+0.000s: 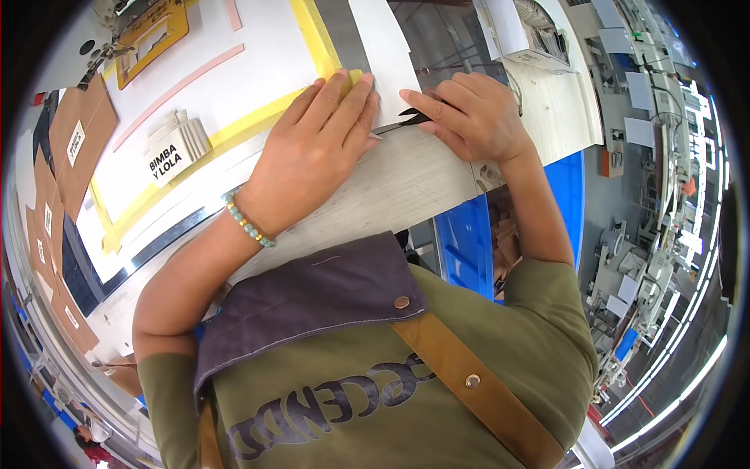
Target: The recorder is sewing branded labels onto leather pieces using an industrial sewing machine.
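My left hand [316,144] lies with its fingers stretched out over a corner of yellow tape [319,39] that frames a white sheet [234,86]. A small pale tip shows beside its thumb; what it belongs to is hidden. Close by on the right, at the table's near edge, my right hand [476,117] is closed around dark snips [412,118]. Their pointed blades aim left toward my left hand, and my fingers cover the handle. A stack of white printed tags [176,146] sits on the sheet, left of my left wrist.
Pink strips [181,94] and a yellow frame-like template [152,43] lie farther back. A white box of small pieces [531,35] stands at the far right. Brown sheets [74,148] are at the left. Blue bins [465,242] sit below the wooden table edge [422,168].
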